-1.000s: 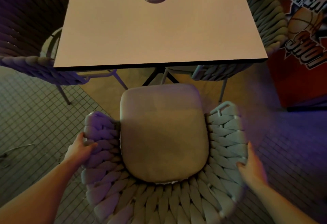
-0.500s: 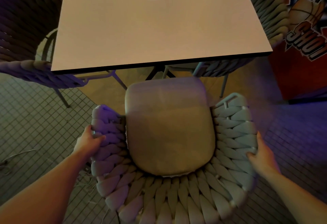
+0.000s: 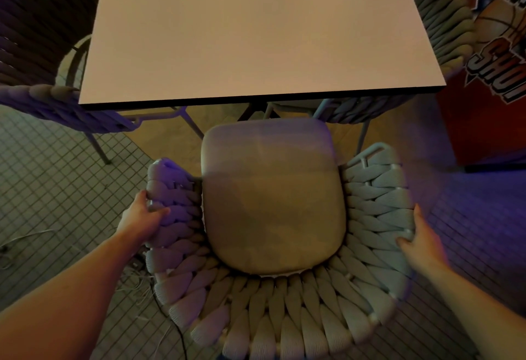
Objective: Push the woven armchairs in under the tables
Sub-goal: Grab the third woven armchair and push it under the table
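Note:
A grey woven armchair (image 3: 287,308) with a beige seat cushion (image 3: 271,197) stands right below me, facing a square pale table (image 3: 256,41). The cushion's front edge lies just short of the table's near edge. My left hand (image 3: 142,217) grips the chair's left arm. Over on the other side, my right hand (image 3: 421,234) grips the right arm. The chair's legs are hidden under its seat.
Two more woven armchairs sit at the table, one on the left (image 3: 48,98) and one on the right (image 3: 444,18), both partly under it. A red arcade cabinet (image 3: 492,81) stands at the right. Loose cables (image 3: 136,274) lie on the tiled floor by my left arm.
The armchair has slid forward toward the table with both hands on its arms; the cushion's front edge is now closer to the table's near edge.

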